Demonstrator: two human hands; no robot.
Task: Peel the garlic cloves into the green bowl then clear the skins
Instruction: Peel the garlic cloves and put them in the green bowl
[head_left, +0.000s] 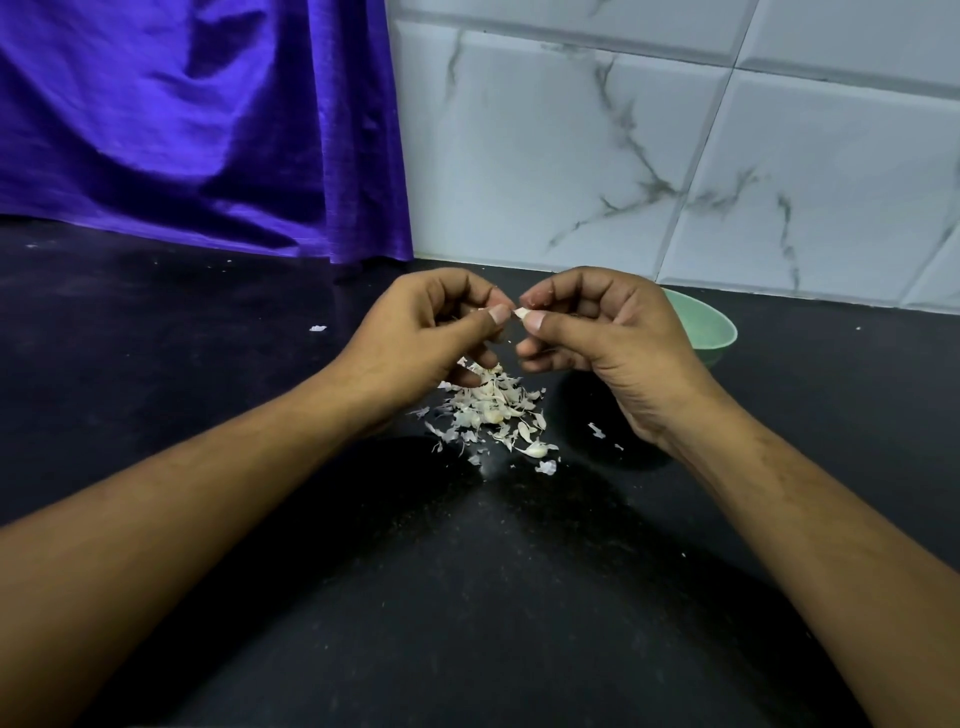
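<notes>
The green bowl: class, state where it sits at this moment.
In the head view, the green bowl sits on the black counter right of centre, just behind the right hand and close to the tiled wall.

The left forearm (208, 499) is reaching in from seven o'clock and the right forearm (810, 525) from five. The left hand (431, 332) and right hand (597, 327) are meeting toward twelve, fingers curling, thumbs and forefingers pinching one garlic clove (521, 313) between them.
</notes>
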